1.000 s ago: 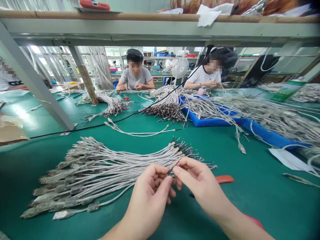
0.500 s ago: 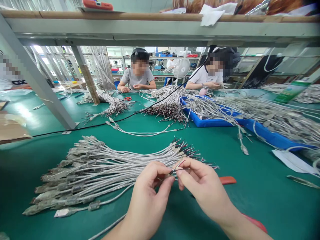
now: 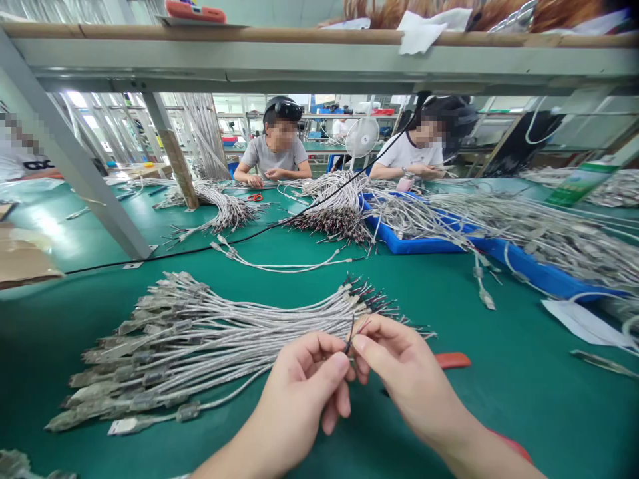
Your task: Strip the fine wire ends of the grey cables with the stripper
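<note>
My left hand (image 3: 309, 382) pinches a cable end between thumb and forefinger, at the front of the green table. Thin dark and red wires (image 3: 360, 327) fan out from that end. My right hand (image 3: 399, 362) is closed on these wires, its thumb and forefinger pressed together right beside the left fingertips. The rest of the held cable is mostly hidden by my hands. Just behind them lies a wide bundle of pale braided cables (image 3: 239, 332), USB plugs to the left and stripped wire ends to the right. A tool's red handle (image 3: 453, 360) shows partly behind my right wrist.
Blue trays (image 3: 424, 245) heaped with cables stand at the right. More cable bundles (image 3: 334, 213) lie farther back, with a black cord (image 3: 239, 238) crossing the table. A shelf beam (image 3: 319, 60) spans overhead on slanted posts. Two people (image 3: 274, 153) sit opposite.
My left hand's lower fingers have uncurled downward, and the dark wire now stands up apart from the red one. The cable that trailed below my left wrist has mostly gone from view.
</note>
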A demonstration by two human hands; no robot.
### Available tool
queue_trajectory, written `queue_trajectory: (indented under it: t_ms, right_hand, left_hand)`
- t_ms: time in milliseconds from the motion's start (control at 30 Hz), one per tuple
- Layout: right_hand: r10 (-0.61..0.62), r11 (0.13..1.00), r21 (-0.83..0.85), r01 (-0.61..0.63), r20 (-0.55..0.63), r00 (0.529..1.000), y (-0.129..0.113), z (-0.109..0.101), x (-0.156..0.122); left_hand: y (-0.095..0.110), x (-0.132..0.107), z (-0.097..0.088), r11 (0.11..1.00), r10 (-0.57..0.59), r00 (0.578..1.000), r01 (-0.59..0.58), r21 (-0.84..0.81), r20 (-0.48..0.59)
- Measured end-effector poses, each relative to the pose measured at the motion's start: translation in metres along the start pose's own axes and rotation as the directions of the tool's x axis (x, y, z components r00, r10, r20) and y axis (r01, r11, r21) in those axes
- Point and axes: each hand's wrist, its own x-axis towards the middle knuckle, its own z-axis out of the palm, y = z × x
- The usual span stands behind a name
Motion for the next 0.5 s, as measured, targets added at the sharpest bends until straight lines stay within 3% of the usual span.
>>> queue_trajectory:
  t_ms: [133,500]
  right_hand:
    - [0.027,0.999,0.028,-0.027,0.002,1.000,0.0026,-0.0004,-0.0011]
    - [-0.004,1.000,0.004,0.004,-0.031,1.000,0.0062,-0.0005,-0.0010]
  left_hand:
    - [-0.0006,0.0001,-0.0035,0.997,-0.042,0.998,0.044,-0.065,0.038]
    - [0.0033,0.0009,0.0023,1.000,-0.019,0.995,0.021,0.016,-0.097]
